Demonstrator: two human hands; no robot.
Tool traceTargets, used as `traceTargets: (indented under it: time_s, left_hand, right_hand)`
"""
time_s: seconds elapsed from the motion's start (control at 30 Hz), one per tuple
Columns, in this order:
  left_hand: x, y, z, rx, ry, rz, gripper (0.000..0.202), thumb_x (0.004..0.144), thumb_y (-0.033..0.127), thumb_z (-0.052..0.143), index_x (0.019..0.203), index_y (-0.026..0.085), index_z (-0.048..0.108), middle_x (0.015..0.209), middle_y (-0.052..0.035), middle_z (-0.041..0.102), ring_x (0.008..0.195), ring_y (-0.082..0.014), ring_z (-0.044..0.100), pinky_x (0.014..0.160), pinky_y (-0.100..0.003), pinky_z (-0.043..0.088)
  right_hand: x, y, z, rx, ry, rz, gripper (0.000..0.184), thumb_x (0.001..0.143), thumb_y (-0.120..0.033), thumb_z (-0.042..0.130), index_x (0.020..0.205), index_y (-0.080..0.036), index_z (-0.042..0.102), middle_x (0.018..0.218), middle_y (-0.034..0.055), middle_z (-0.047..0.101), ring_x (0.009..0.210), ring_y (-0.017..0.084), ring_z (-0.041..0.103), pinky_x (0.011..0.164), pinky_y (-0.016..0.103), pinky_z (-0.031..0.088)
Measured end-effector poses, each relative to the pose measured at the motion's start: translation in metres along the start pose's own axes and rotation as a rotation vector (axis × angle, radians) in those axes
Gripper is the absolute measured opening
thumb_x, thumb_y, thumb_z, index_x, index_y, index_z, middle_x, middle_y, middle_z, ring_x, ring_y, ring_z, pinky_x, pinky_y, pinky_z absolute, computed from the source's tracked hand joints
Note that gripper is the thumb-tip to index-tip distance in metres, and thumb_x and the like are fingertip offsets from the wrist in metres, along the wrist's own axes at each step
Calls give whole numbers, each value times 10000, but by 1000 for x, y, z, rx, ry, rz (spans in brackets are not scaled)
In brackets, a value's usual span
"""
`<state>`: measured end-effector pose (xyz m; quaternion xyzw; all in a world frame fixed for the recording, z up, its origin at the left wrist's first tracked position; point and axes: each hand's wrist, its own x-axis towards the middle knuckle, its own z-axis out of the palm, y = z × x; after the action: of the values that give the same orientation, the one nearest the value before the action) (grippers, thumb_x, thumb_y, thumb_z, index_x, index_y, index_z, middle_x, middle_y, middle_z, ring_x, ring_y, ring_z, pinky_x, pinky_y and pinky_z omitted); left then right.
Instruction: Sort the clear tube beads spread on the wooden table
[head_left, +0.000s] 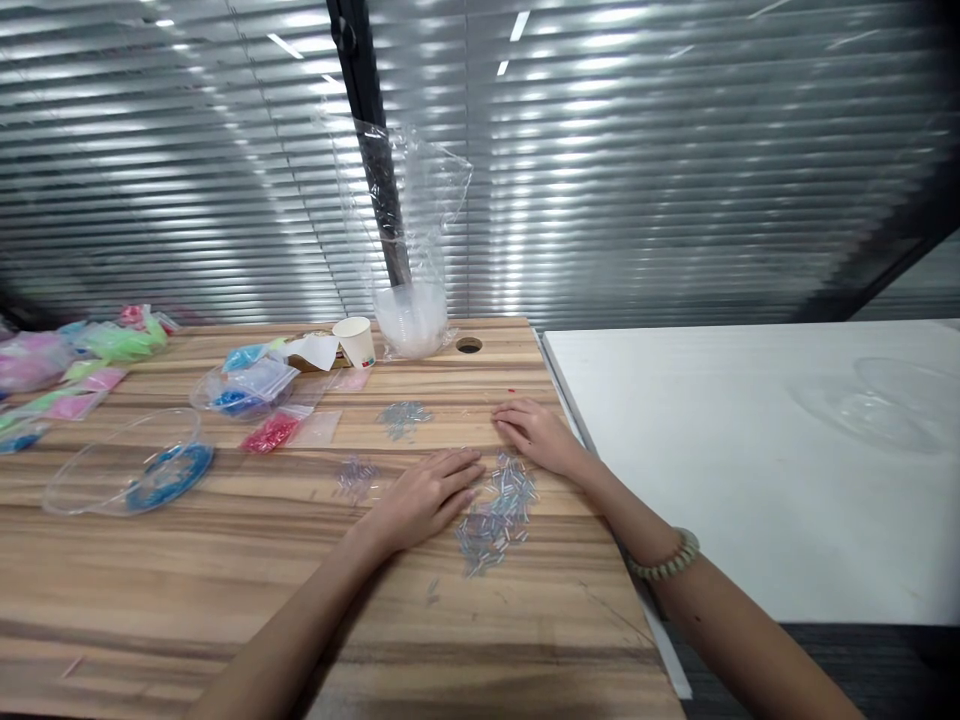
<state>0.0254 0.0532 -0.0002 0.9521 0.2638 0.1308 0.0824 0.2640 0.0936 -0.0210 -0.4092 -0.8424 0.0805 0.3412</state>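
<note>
Clear, silvery plastic-looking short tubes in a loose heap (499, 518), taken as the dial's centre, with 12 o'clock away from the person, lie on the brown wood-grained surface (555, 620). Each tube should prove very light, smooth and inclined to roll; stiffness and fragility cannot be told. A single tube would best be pinched across its middle, a group swept with flattened fingers. The left hand (430, 497), between 9 and 10 o'clock, is palm down and loosely spread, fingertips at the heap's edge, grasping nothing visible; its forearm enters from 8 o'clock. The right hand (538, 434), at 1 o'clock, points leftward with fingers together; whether anything is pinched beneath them cannot be told. Its forearm enters from 4 o'clock, wearing a pale green beaded bracelet (667, 560). A smaller silvery-grey pile of similar pieces (405, 418) lies between 10 and 11 o'clock; a faint lilac pile of small pieces (355, 479) lies beyond the left hand, between 9 and 10.
</note>
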Motion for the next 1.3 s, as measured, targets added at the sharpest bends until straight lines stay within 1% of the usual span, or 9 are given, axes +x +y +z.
traceTargets:
  time_s: [0.2,0.3,0.47,0.67,0.8,1.07,1.3]
  left_hand:
    - [1,1,-2,-9,0,-3,345,949,249,382,1264,179,503,1328,-79,491,1217,-204,458,1041,-371,382]
    - [1,1,-1,0,-1,1,348,952,252,376,1268,176,499,1331,-79,489,1223,-203,453,1043,-369,378]
    - [1,1,-2,4,-5,-1,346,948,245,383,1265,173,501,1330,-84,489,1219,-206,456,1038,-376,383]
    - [1,2,-3,0,-2,-4,345,948,247,379,1259,173,507,1326,-85,493,1218,-204,458,1039,-371,383]
    - [2,2,-3,-4,-7,-11,347,942,239,383,1257,173,510,1325,-89,494,1216,-210,461,1036,-379,387]
    - [2,4,-3,-19,-10,-23,345,942,237,382,1255,170,511,1323,-90,497,1213,-212,463,1032,-389,389]
    - [1,3,-3,-12,-14,-24,346,944,246,378,1261,187,505,1327,-82,494,1218,-210,460,1034,-385,383]
  right_hand:
    - [-1,0,0,-6,-4,30,209,902,-192,457,991,-179,646,1008,80,662,991,214,584,878,394,482]
    - [-1,-1,0,-11,-1,8,205,901,-183,457,981,-165,646,1008,84,659,980,212,582,881,396,478]
    - [0,-2,-1,-3,3,-1,209,902,-180,451,968,-181,649,1012,79,655,974,210,585,854,384,491]
    - [0,-4,-2,-4,4,-6,216,904,-180,443,965,-185,650,1009,79,655,960,210,591,880,408,482]
    - [0,-3,-1,1,3,-3,223,903,-182,442,982,-194,650,1008,77,657,982,217,585,865,406,492]
    - [0,0,0,-24,-14,-22,219,899,-166,447,961,-181,656,1010,73,660,1010,218,573,905,404,470]
    - [0,0,0,-20,-8,-15,216,900,-169,447,967,-186,652,1022,72,655,1009,217,573,885,405,479]
